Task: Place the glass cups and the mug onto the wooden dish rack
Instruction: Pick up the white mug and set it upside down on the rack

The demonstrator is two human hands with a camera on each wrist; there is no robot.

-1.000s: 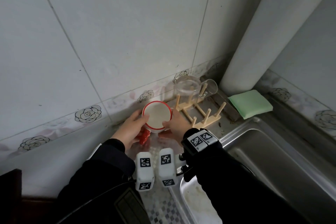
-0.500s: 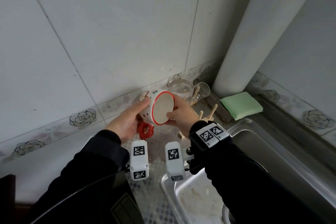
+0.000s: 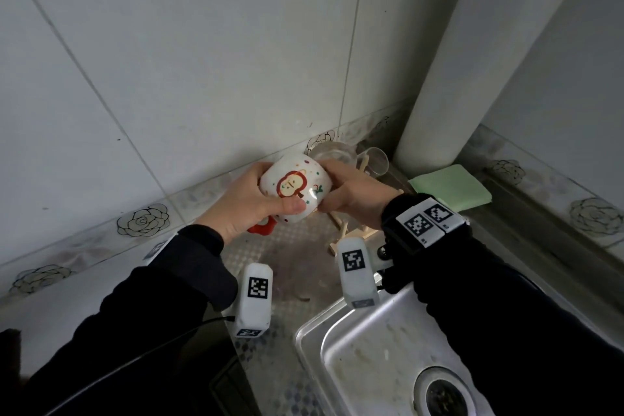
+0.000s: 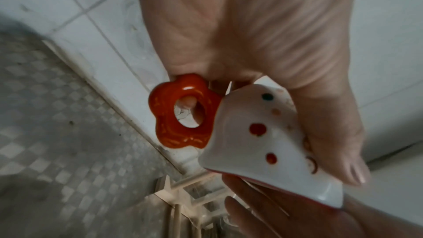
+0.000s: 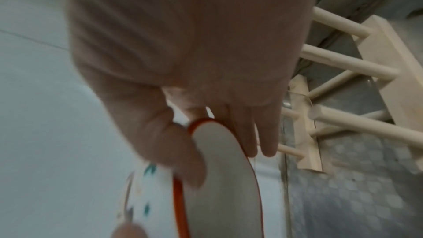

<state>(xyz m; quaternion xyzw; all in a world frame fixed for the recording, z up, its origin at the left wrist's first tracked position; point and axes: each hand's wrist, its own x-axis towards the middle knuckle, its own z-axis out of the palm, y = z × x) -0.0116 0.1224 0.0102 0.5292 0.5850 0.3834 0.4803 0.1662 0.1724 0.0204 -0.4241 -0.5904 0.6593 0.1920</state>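
Both hands, left (image 3: 248, 203) and right (image 3: 354, 197), grip the tipped mug (image 3: 295, 187) (red handle downward) above the wooden dish rack (image 3: 351, 230).

left hand (image 3: 250, 204) curled, thumb forward, right hand (image 3: 354, 196) cupped opposite, fingers curled

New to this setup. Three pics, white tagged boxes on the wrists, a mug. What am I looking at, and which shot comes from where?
No robot here: a person works with bare hands. The wide picture comes from a camera on the head; the two close ones come from the white tagged boxes strapped to the wrists, looking along each hand.

The left hand and right hand together hold a white mug tipped on its side, its red flower-shaped handle near the left palm and its red rim under the right fingers.

Behind it on the counter stands the wooden dish rack with two glass cups already on it. A green cloth and a steel sink lie to the right.
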